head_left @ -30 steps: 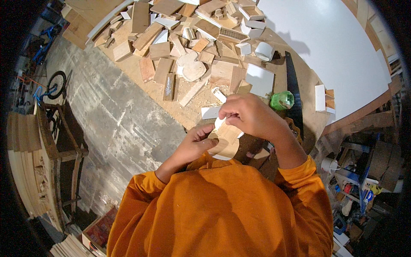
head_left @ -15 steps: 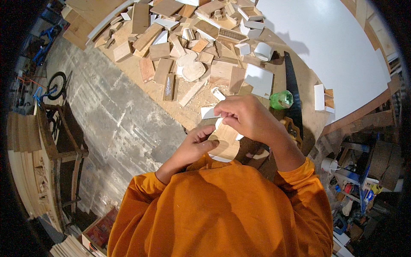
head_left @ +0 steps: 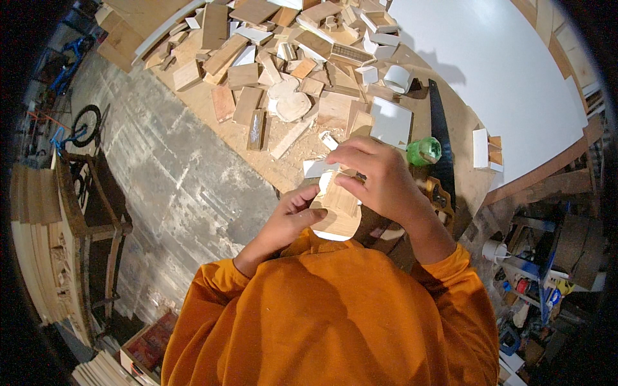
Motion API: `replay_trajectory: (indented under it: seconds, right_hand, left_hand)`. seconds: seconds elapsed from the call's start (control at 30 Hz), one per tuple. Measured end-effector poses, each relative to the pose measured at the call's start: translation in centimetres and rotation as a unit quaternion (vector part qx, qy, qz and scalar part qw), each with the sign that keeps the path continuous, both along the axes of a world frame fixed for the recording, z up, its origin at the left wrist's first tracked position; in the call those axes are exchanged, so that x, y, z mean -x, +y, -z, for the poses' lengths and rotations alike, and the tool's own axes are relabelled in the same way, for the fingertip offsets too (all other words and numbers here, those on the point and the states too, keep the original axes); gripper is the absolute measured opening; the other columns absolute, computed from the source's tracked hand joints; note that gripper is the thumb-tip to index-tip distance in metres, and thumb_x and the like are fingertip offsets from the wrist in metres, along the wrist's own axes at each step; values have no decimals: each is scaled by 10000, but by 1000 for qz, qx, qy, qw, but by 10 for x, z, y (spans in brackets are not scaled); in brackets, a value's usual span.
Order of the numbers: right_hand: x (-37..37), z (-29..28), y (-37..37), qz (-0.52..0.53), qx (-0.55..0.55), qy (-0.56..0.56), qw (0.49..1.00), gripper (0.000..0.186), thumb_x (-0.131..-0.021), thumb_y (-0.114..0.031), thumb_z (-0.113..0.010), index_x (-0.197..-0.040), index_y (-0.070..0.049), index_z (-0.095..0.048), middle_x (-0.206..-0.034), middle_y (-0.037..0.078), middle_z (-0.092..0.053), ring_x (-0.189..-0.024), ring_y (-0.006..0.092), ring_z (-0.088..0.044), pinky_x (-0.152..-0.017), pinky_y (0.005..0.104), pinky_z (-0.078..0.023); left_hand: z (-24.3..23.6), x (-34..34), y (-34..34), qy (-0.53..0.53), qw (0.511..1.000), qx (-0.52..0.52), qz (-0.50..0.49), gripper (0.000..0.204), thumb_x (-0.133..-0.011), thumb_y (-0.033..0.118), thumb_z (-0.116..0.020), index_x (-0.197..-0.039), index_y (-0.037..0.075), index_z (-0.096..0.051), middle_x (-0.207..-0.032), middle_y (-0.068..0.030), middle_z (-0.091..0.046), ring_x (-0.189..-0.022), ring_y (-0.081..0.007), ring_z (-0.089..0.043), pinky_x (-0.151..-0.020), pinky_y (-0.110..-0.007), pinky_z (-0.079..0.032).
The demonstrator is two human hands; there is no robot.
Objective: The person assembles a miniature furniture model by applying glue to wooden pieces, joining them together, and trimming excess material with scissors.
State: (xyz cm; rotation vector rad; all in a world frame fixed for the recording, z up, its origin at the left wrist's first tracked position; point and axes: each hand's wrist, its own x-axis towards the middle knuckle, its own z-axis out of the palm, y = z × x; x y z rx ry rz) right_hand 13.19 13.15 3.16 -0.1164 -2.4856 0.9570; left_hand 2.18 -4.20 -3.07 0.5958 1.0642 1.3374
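Observation:
My left hand (head_left: 293, 215) grips a small shaped wooden piece (head_left: 339, 220) with white edges, its thumb pressed on the face. My right hand (head_left: 380, 177) curls over the top of that piece, thumb against it and index finger arched above; its fingertips hide part of the top. Just beyond lie a white offcut (head_left: 314, 168) and a narrow white item (head_left: 327, 138) too small to identify. To the right are a green plastic bottle (head_left: 423, 152) and a handsaw (head_left: 438, 128) with a yellowish handle, partly behind my right arm.
Wood offcuts (head_left: 248, 77) are heaped on the workbench (head_left: 193, 103), with a white cylinder (head_left: 397, 79) among them. A large white board (head_left: 515, 90) is at right. At left are concrete floor (head_left: 161, 180), a wooden rack (head_left: 84, 238) and a bicycle (head_left: 84, 128); a cluttered shelf (head_left: 528, 270) sits lower right.
My right index finger has lifted and arched higher, and its thumb has shifted on the piece, exposing more of the top. My left hand keeps its grip with little movement.

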Motion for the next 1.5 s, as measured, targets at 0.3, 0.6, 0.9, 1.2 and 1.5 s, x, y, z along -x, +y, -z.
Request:
replay_trajectory:
  seconds: [0.3, 0.6, 0.9, 1.2, 1.5]
  right_hand:
    - [-18, 6, 4, 185, 106, 18, 977, 190, -698, -23, -716, -861, -47, -622, -843, 43, -621, -672, 107, -579, -523, 239, -451]
    - [-27, 12, -14, 165, 48, -58, 983, 417, -597, -160, -839, -940, -63, -621, -902, 47, -599, -712, 141, -570, -531, 249, -446]
    - [-26, 28, -12, 169, 119, -89, 974, 351, -647, -134, -811, -917, -33, -611, -845, 50, -596, -695, 130, -562, -530, 239, -459]
    - [-36, 38, 8, 224, 341, -75, 910, 187, -765, -85, -709, -896, -18, -593, -795, 12, -598, -681, 85, -558, -627, 233, -472]
    - [-36, 32, 10, 149, 521, -121, 832, 148, -872, -84, -570, -1011, -43, -605, -891, -11, -573, -770, 60, -533, -643, 204, -484]
  left_hand:
    - [0, 1, -1, 4, 1000, -16, -14, 444, -829, -44, -504, -1272, -32, -476, -1139, -39, -592, -1004, -87, -541, -885, -241, -423]
    - [-7, -5, 2, 15, 999, -13, -48, 351, -852, -5, -536, -1202, -21, -513, -1124, -43, -601, -1012, -104, -543, -887, -243, -409]
    - [6, -4, 3, 40, 999, -18, -31, 367, -875, -50, -509, -1241, -20, -496, -1122, -14, -582, -984, -56, -507, -842, -209, -407]
    - [10, -2, 5, 58, 996, -32, -52, 304, -870, -50, -521, -1173, -24, -524, -1073, -8, -585, -952, -48, -500, -824, -208, -405]
    - [17, -1, 10, 73, 997, 0, -36, 347, -873, -30, -529, -1219, -29, -506, -1117, -24, -587, -980, -72, -517, -861, -228, -406]
